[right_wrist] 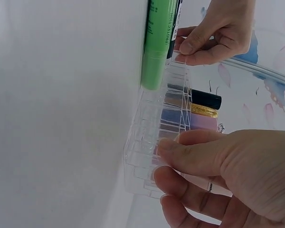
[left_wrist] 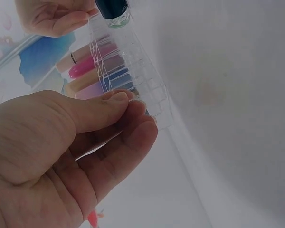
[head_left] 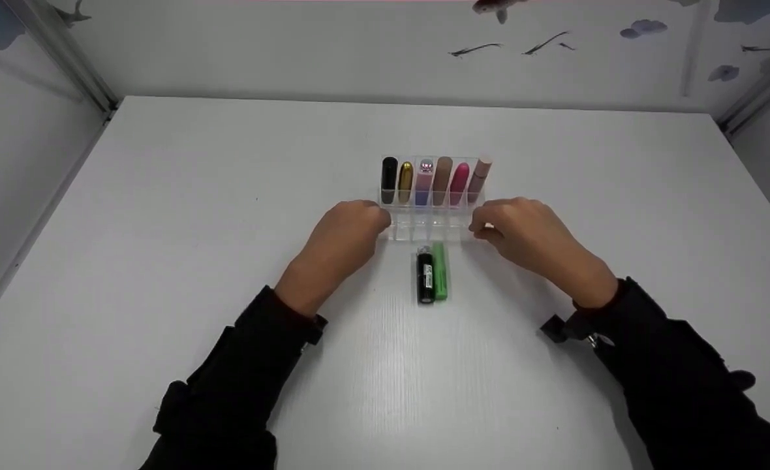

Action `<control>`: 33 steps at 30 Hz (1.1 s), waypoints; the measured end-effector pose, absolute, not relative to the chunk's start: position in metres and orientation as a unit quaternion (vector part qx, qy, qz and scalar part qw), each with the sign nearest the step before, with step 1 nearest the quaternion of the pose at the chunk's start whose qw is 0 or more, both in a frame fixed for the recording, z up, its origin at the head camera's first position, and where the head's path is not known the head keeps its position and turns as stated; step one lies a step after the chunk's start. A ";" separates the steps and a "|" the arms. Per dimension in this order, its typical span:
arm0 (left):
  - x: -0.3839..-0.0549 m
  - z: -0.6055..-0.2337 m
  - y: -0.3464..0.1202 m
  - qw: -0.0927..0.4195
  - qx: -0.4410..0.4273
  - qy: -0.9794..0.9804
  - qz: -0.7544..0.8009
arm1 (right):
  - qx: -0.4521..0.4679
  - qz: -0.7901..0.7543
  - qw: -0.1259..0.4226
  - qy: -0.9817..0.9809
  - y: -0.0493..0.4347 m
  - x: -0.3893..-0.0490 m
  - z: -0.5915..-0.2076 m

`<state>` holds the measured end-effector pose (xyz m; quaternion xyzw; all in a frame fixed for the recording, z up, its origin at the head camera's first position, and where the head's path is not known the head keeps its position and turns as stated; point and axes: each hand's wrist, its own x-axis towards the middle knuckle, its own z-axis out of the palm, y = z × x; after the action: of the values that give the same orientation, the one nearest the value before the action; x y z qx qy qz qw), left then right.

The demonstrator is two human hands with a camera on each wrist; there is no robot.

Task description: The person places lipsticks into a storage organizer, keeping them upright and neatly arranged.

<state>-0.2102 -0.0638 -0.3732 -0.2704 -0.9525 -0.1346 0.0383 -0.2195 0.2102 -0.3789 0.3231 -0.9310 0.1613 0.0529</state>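
A clear plastic lipstick holder [head_left: 421, 230] stands on the table, its back row filled with several upright cosmetic tubes: black [head_left: 389, 179], gold [head_left: 405, 183], pink-and-blue [head_left: 423, 184], brown [head_left: 443, 179], bright pink [head_left: 459, 184] and dusty pink [head_left: 479, 177]. Its front slots hold nothing. My left hand [head_left: 342, 235] pinches the holder's left edge between thumb and fingers. At the right edge, my right hand [head_left: 528, 232] grips with thumb and fingertips. Just in front lie a green tube [head_left: 440, 274], printed with "PROTECTION" in the right wrist view, and a black tube [head_left: 425, 277] with a white label.
The white table [head_left: 163, 261] reaches out on both sides of the holder. Behind it rises a white panel [head_left: 293, 52] with fish and flower prints. Metal posts [head_left: 65, 52] stand at the back corners.
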 end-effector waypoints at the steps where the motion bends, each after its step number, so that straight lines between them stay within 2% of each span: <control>1: -0.210 -0.373 -0.064 0.037 -0.270 -0.953 -0.134 | 0.323 0.157 0.050 -0.932 0.210 -0.220 -0.378; 4: -0.211 -0.373 -0.063 0.033 -0.270 -0.953 -0.133 | 0.322 0.146 0.050 -0.934 0.210 -0.218 -0.375; 11: -0.211 -0.373 -0.063 0.037 -0.277 -0.951 -0.130 | 0.385 0.149 0.110 -0.904 0.206 -0.213 -0.372; 18: -0.211 -0.373 -0.064 0.038 -0.275 -0.952 -0.126 | 0.479 0.169 0.038 -0.860 0.203 -0.216 -0.383; 27: -0.211 -0.374 -0.064 0.041 -0.275 -0.953 -0.120 | 0.502 0.151 0.030 -0.851 0.201 -0.216 -0.389; 33: -0.211 -0.373 -0.063 0.040 -0.275 -0.953 -0.117 | 0.483 0.137 -0.020 -0.864 0.200 -0.214 -0.391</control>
<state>-0.2111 -0.0632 -0.3730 -0.2750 -0.9534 -0.1171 0.0398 -0.2138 0.2002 -0.3912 0.4832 -0.8645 0.1373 -0.0201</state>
